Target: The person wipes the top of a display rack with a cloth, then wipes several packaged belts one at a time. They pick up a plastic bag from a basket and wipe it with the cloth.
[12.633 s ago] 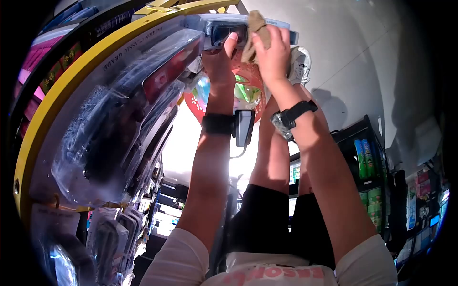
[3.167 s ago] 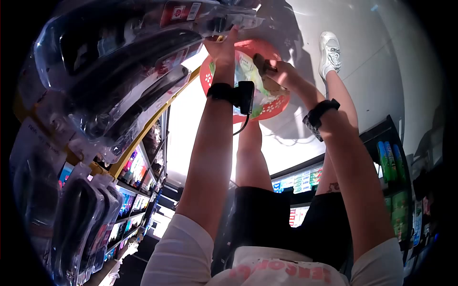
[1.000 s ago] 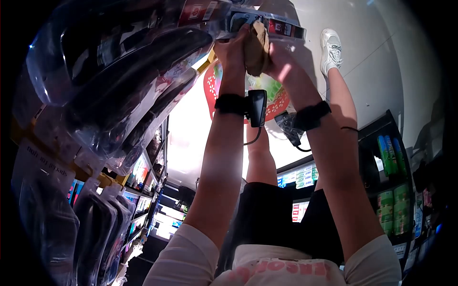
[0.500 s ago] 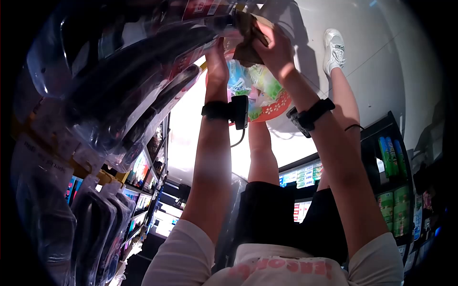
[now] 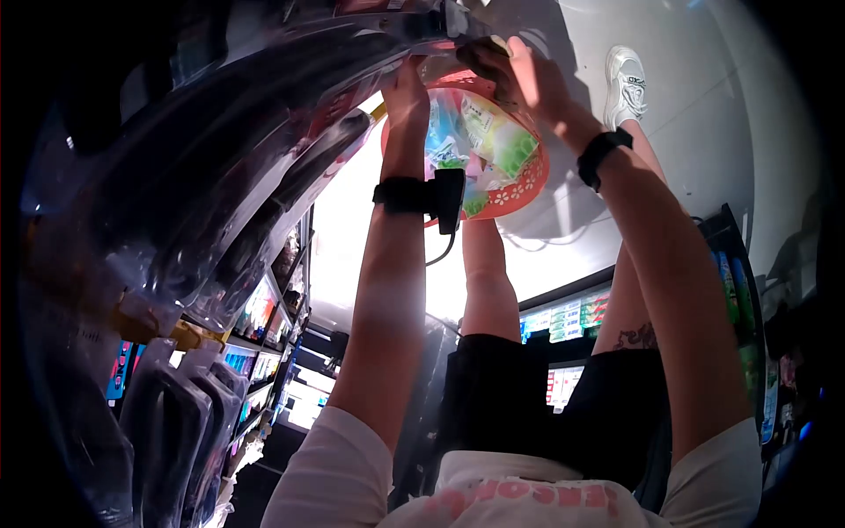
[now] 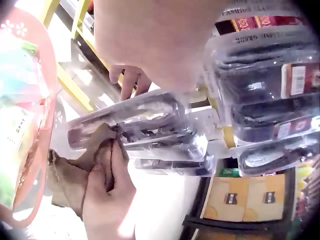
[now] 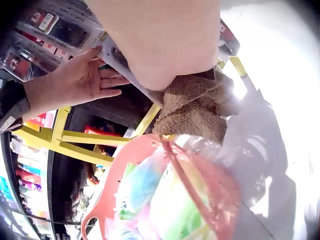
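Observation:
My right hand (image 5: 539, 88) pinches a folded brown cloth (image 7: 192, 107), held at the end of a row of hanging clear plastic packs (image 5: 255, 150) with dark contents. In the left wrist view, the cloth and the right hand's fingertips lie right at the end of one pack (image 6: 150, 115). My left hand (image 7: 75, 82) reaches up beside the packs, its fingers straight and its palm showing in the right wrist view. The left fingers lie near the packs' edge, with nothing gripped in them. What is inside the packs is blurred by the glossy plastic.
A red-pink basket (image 5: 519, 198) of colourful plastic-wrapped packets (image 5: 497, 141) stands on the floor below the hands. A yellow rack frame (image 7: 80, 140) carries the packs. More packs (image 5: 167, 431) hang at lower left. Dark shelves (image 5: 735, 255) with goods stand at right.
The cloth was at the far pack, then over the basket, then near the left hand; now the right hand holds it slightly farther right. The left hand has let go of the pack it gripped.

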